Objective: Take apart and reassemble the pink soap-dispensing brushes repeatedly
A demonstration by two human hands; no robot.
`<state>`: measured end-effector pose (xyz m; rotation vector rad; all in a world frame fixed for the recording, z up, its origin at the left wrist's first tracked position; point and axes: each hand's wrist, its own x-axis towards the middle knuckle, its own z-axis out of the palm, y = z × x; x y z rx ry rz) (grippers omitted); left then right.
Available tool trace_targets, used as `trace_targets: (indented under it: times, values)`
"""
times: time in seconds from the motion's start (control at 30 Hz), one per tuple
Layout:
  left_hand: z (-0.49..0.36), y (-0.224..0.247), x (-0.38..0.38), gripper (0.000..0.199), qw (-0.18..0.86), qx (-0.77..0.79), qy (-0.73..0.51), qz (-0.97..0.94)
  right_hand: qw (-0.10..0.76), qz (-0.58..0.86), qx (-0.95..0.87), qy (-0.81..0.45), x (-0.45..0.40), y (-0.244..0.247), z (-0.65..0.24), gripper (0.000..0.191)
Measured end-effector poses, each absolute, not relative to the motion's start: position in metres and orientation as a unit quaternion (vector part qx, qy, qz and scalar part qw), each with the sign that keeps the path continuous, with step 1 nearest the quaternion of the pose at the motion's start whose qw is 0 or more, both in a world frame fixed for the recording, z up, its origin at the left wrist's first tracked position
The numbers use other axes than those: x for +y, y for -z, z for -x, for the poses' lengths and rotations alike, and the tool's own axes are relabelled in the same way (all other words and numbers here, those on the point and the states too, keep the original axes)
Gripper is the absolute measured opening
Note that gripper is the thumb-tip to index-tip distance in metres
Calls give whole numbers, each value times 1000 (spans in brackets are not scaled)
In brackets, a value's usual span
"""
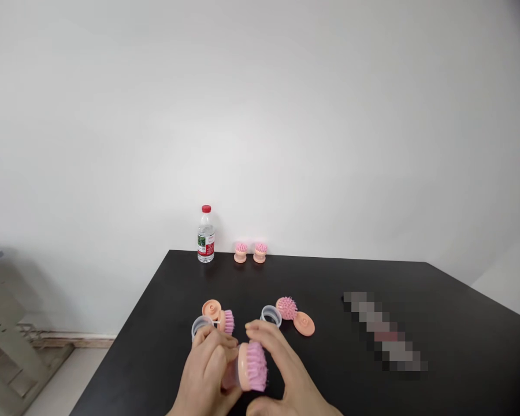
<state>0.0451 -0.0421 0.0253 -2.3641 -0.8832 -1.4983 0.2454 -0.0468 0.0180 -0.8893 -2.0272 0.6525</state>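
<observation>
My left hand [208, 372] is wrapped round the clear body of a pink-bristled brush [255, 367], which lies on its side with the bristles facing right. Beside it, my right hand [286, 370] has its fingers apart and curved around the bristle end, with a gap between fingers and bristles. Beyond my left hand are a clear ring [200, 325], a peach disc [211, 309] and a bristle head [227, 322]. Past my right hand lie another clear ring [271, 315], a bristle head [286, 308] and a peach disc [304, 324].
At the back of the black table [320, 277] stand a water bottle [205, 240] with a red cap and two pink brushes [240, 253], [260, 253] near the wall. A pixelated long object [383, 332] lies at the right. A grey-beige frame stands at far left.
</observation>
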Motion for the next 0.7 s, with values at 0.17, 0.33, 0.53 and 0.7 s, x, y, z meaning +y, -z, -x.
trace_targets:
  times: [0.17, 0.33, 0.53, 0.7]
  values:
    - [-49, -21, -38, 25, 179, -269, 535, 781, 403, 401, -766, -299, -37, -2, -241, 76]
    - [-50, -18, -37, 24, 165, -274, 534, 783, 429, 282, -828, -225, -39, -14, -242, 38]
    - [-46, -18, -36, 25, 151, -285, 520, 791, 414, 321, -810, -265, -36, -2, -250, 76]
    - [-47, -22, -37, 27, 177, -265, 524, 790, 396, 358, -803, -266, -37, -8, -248, 53]
